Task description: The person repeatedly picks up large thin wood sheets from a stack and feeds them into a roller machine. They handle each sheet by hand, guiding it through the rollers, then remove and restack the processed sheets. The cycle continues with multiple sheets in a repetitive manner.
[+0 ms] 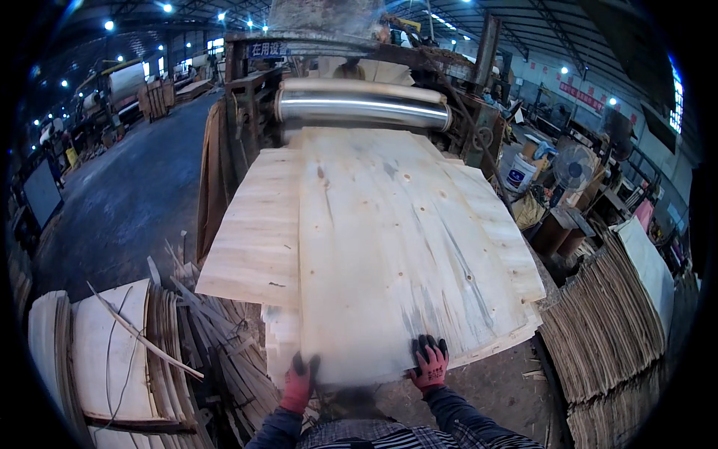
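Observation:
A broad, pale wood veneer sheet [374, 247] with knots and grey streaks lies on top of a stack of similar sheets [247, 247]. Its far end is close to the metal roller [359, 110] of a machine. My left hand [299, 385], in a red glove with dark fingertips, is closed at the sheet's near left corner; its fingertips are a little blurred. My right hand [430, 365], gloved the same way, rests on the near edge farther right, fingers spread over the top face. The undersides of both hands are hidden.
Stacked veneers stand at the right [606, 322] and at the lower left [120, 352]. Wood strips [224, 352] litter the floor beside the left stack. A fan [574, 166] and a white bucket [520, 173] are right of the machine; a walkway [142, 179] runs along its left.

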Available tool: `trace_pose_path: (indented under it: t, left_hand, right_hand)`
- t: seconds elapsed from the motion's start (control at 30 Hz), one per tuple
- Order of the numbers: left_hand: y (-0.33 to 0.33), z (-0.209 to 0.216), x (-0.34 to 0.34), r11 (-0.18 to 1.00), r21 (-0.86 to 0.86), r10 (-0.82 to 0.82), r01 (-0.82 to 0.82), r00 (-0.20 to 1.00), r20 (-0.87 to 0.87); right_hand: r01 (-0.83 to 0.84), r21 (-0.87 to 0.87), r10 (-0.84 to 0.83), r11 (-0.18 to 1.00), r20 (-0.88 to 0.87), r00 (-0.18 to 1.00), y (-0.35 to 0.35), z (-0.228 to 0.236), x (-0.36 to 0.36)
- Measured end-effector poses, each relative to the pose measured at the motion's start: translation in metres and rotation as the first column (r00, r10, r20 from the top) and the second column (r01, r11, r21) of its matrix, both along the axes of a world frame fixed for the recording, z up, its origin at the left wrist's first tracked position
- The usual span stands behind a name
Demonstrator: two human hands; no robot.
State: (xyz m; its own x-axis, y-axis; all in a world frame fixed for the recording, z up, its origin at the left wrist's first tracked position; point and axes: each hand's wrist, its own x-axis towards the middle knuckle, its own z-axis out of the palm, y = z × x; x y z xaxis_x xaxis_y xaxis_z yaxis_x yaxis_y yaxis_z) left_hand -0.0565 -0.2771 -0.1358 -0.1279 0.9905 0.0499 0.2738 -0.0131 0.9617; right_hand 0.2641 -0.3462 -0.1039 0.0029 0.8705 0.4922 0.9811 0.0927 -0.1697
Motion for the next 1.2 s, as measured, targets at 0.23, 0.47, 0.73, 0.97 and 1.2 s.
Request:
trace_pose_path:
  t: [0.23, 0.47, 0.73, 0.97, 1.2]
  left_hand:
    - [-0.003, 0.03, 0.005, 0.998, -0.015, -0.057, 0.058, 0.997, 0.048]
    - [-0.003, 0.037, 0.006, 0.998, 0.049, -0.042, 0.044, 0.999, -0.032]
    - [-0.009, 0.061, 0.01, 1.0, -0.004, -0.03, 0.03, 0.998, -0.062]
    - [-0.005, 0.033, 0.004, 0.999, 0.006, -0.038, 0.038, 0.999, 0.001]
    - [-0.009, 0.062, 0.011, 0.997, -0.077, -0.006, 0.013, 0.995, 0.096]
  right_hand:
    - [-0.002, 0.008, 0.002, 1.0, 0.001, 1.0, 0.0, 0.001, 0.001]
    - [0.007, 0.01, -0.007, 1.0, -0.005, 1.0, 0.001, 0.004, -0.002]
    - [0.038, -0.01, -0.037, 0.999, 0.022, 0.999, 0.0, -0.006, 0.004]
    - [0.014, -0.015, -0.014, 1.0, 0.01, 1.0, 0.001, 0.0, 0.0]
    - [0.023, -0.044, -0.022, 0.999, 0.022, 1.0, -0.001, 0.0, 0.002]
